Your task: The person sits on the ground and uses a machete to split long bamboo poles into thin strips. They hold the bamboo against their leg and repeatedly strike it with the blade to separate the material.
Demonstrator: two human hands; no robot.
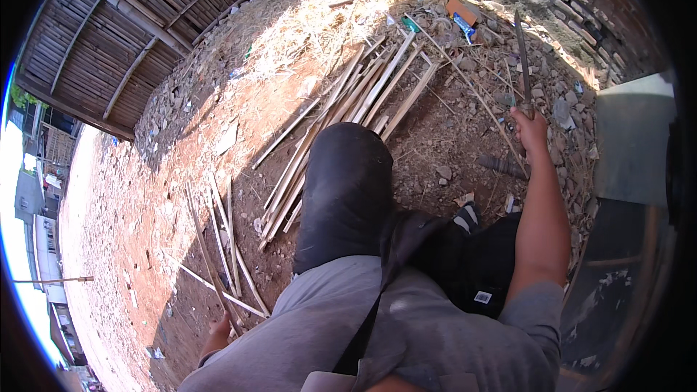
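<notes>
My right hand (529,131) is wrapped round the handle of a machete (522,54), whose long dark blade points away from me over the rubble. Low on the left, my left hand (217,333) is closed round the near end of a brown bamboo strip (206,250); its fingers are partly hidden by my sleeve. Several paler bamboo strips (230,225) lie on the soil just beside that one. In front of me, a loose pile of split bamboo strips (377,87) stretches away, partly hidden by my bent knee (345,181).
A bamboo-slat wall (152,22) rises at the far left. Stones and litter (479,65) cover the ground toward a brick wall (588,22) at the right. Close on my right stands a grey panel (635,141). A short dark log (502,166) lies below my right hand.
</notes>
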